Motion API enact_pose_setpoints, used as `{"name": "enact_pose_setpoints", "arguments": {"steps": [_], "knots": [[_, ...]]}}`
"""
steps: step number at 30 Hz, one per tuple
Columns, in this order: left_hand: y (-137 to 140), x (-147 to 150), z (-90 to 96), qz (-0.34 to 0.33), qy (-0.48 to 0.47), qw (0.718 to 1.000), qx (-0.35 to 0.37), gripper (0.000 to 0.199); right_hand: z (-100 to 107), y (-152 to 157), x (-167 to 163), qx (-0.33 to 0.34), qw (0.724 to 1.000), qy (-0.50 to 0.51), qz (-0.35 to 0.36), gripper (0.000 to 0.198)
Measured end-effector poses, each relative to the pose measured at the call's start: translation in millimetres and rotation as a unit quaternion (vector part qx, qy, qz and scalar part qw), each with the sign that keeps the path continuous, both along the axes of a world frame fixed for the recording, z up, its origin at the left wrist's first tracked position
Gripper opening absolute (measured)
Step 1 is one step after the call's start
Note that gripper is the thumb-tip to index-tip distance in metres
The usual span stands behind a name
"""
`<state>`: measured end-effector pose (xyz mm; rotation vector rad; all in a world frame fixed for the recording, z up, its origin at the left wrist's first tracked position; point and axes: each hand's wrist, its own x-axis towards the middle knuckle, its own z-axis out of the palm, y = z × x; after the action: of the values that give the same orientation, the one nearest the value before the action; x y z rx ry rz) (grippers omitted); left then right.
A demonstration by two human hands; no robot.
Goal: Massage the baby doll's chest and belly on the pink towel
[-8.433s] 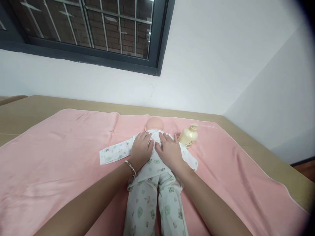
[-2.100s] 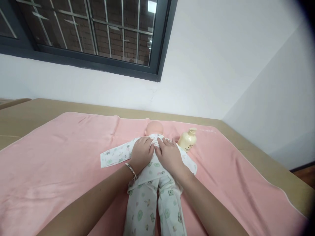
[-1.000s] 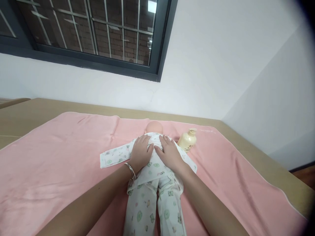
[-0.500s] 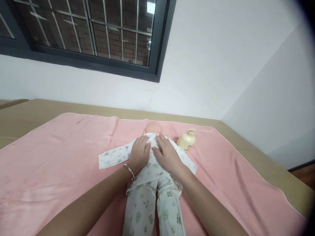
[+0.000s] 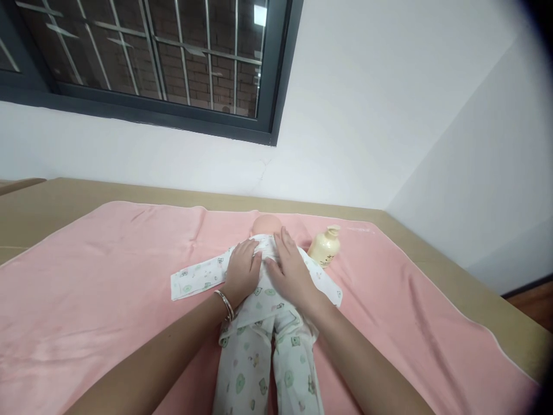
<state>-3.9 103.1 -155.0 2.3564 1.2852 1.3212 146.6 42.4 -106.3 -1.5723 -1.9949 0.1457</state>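
A baby doll (image 5: 266,225) lies on a pink blanket, its bald head pointing away from me. It wears a white long-sleeved top (image 5: 201,276) and matching trousers (image 5: 244,369), printed with green and brown figures. My left hand (image 5: 242,268), with a silver bangle at the wrist, rests flat on the upper left of the top. Flat on the upper right lies my right hand (image 5: 291,271), its fingers reaching close to the head. Both hands are open and hold nothing. The doll's face cannot be made out.
A cream pump bottle (image 5: 325,246) stands right of the doll on the pink blanket (image 5: 108,276). Beneath is a tan surface (image 5: 436,271), bordered by a white wall (image 5: 345,115). A dark-framed window (image 5: 181,69) with metal bars is above.
My right hand has shifted slightly up, its fingertips nearer the doll's head. My left hand stays in place on the top. The whole view has moved a little.
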Motion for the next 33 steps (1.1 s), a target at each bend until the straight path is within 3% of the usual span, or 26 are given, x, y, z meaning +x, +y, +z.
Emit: {"name": "enact_pose_setpoints", "arguments": {"steps": [5, 10, 15, 20, 22, 23, 26, 28, 30, 33], "knots": [[-0.8, 0.3, 2.8, 0.004, 0.012, 1.0, -0.001, 0.032, -14.7, 9.7, -0.3, -0.058, 0.997, -0.039, 0.028, 0.06], [-4.5, 0.1, 3.1, 0.005, 0.028, 0.999, 0.031, 0.033, -7.0, 9.2, 3.4, -0.056, 0.997, -0.037, 0.029, 0.054], [-22.8, 5.7, 25.3, -0.005, 0.024, 0.999, 0.033, 0.035, 26.5, -5.3, 7.4, -0.03, 0.998, -0.046, 0.042, 0.043], [-43.3, 23.1, 70.8, -0.089, -0.132, 0.982, -0.102, 0.036, 73.2, -36.0, 27.2, -0.001, 0.996, -0.006, 0.09, 0.043], [-46.6, 36.6, 88.2, -0.144, -0.233, 0.943, -0.187, 0.034, 86.5, -45.1, 42.0, 0.004, 0.997, 0.017, 0.079, 0.045], [-46.6, 44.9, 95.8, -0.174, -0.291, 0.911, -0.234, 0.033, 90.9, -47.2, 50.6, 0.008, 0.997, 0.028, 0.065, 0.046], [-39.7, 73.5, 113.3, -0.227, -0.445, 0.78, -0.377, 0.034, 94.3, -41.6, 78.8, 0.019, 0.999, 0.042, -0.002, 0.052], [-30.2, 92.4, 119.3, -0.229, -0.479, 0.704, -0.47, 0.038, 89.0, -29.8, 95.6, 0.014, 0.998, 0.035, -0.055, 0.056], [-18.9, 108.7, 120.3, -0.223, -0.47, 0.662, -0.539, 0.046, 80.5, -16.1, 107.9, 0.005, 0.995, 0.022, -0.094, 0.057], [-4.6, 126.5, 115.5, -0.216, -0.465, 0.644, -0.567, 0.057, 69.3, -1.1, 115.9, -0.009, 0.995, -0.001, -0.102, 0.053]]}}
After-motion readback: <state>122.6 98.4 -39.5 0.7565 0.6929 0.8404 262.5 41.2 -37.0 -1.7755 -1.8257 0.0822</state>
